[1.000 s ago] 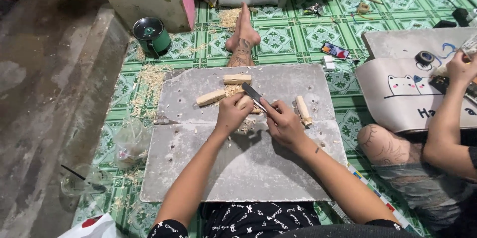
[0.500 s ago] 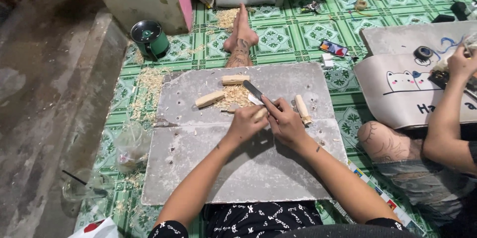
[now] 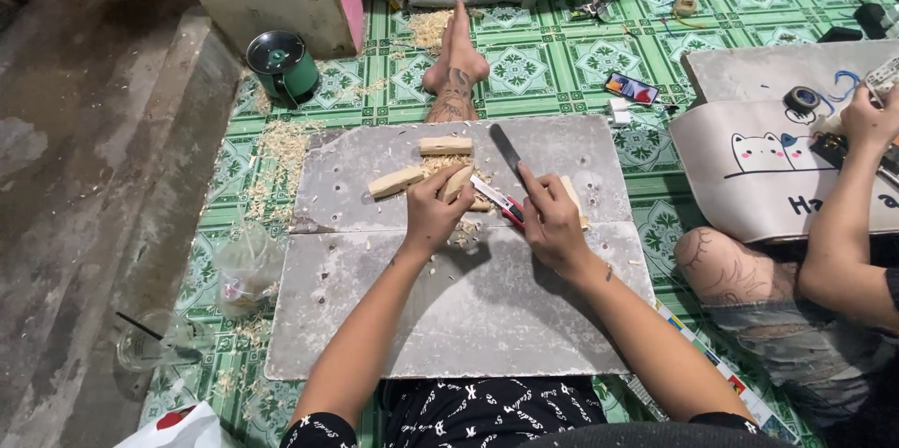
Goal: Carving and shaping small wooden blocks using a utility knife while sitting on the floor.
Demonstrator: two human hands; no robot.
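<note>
Head view: wood piece between left hand fingers.

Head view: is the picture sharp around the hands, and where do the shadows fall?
Head view: sharp around the left hand, the wood piece and the knife in the right hand; soft shadows fall on the grey board beside the forearms; no strong glare; edges bend slightly.
</note>
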